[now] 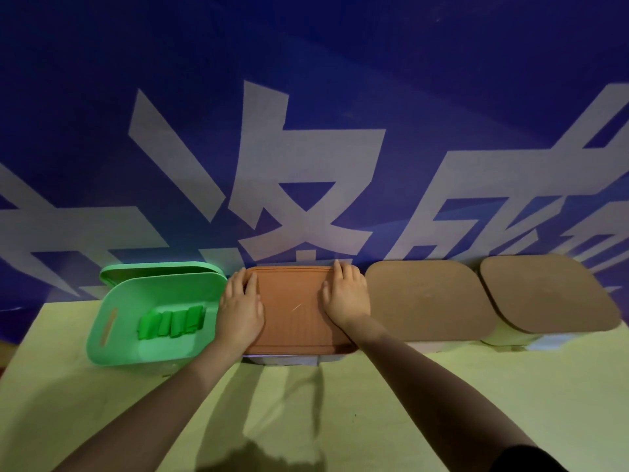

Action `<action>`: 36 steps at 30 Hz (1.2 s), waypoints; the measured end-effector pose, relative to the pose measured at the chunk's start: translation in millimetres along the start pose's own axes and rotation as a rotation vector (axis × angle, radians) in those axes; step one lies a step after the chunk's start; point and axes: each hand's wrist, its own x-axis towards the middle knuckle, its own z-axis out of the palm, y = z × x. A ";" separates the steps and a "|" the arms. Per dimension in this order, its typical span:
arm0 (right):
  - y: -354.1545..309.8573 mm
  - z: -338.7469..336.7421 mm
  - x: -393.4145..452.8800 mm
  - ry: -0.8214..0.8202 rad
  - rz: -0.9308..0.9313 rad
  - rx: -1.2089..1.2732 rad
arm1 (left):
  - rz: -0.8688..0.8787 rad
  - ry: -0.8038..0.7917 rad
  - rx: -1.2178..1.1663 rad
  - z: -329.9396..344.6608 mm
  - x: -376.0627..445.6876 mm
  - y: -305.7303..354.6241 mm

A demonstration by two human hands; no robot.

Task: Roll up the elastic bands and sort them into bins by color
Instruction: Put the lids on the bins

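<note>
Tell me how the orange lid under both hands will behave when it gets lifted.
The orange lid looks flat and thin, so probably stiff and light. The left hand and right hand rest on opposite edges, so it should rise level. Its ribbed top may give some grip.

Green bin (pixel 102 321), green bands (pixel 172 322), orange ribbed lid (pixel 292 308)
Two brown lids (pixel 425 294), my yellow-green table (pixel 340 403), blue white-lettered backdrop (pixel 306 97)

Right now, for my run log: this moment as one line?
left hand, right hand: flat on orange lid | green bin: open, holds rolls
</note>
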 end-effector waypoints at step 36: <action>-9.2 -9.0 -22.5 -0.076 -0.052 -0.172 | 0.044 -0.037 -0.108 -3.3 3.7 6.1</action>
